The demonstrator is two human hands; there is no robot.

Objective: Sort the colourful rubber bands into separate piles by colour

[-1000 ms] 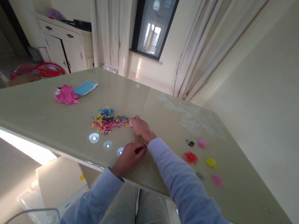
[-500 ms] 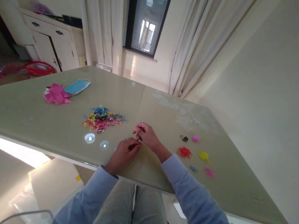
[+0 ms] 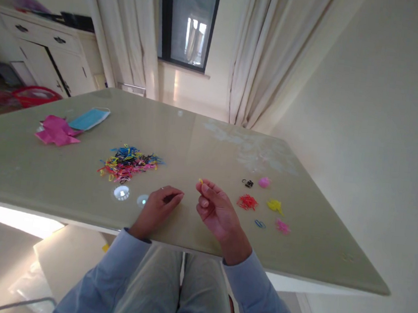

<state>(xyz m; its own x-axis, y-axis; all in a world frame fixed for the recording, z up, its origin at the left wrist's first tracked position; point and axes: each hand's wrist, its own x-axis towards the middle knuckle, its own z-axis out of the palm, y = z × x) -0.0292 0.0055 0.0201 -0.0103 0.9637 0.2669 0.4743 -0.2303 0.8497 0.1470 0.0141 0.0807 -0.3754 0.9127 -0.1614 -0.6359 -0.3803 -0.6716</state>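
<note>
I've got my right hand (image 3: pixel 219 216) clamped at the fingertips on a small yellow band (image 3: pixel 201 181), up over the surface (image 3: pixel 209 151) near its front edge. My left hand (image 3: pixel 157 209) is just apart from it, loosely curled by that same edge; whether it grips anything, I can't tell. Beyond it to the left lies the mixed pile (image 3: pixel 128 163). Over on the right, between my right hand and the right-hand edge: black bands (image 3: pixel 249 183), red bands (image 3: pixel 248 202), a yellow heap (image 3: pixel 274 205), two pink clumps (image 3: pixel 282 227) and blue bands (image 3: pixel 260 224). A blue mask (image 3: pixel 89 119) touches pink wrapping (image 3: pixel 58 131) toward the left edge.
</note>
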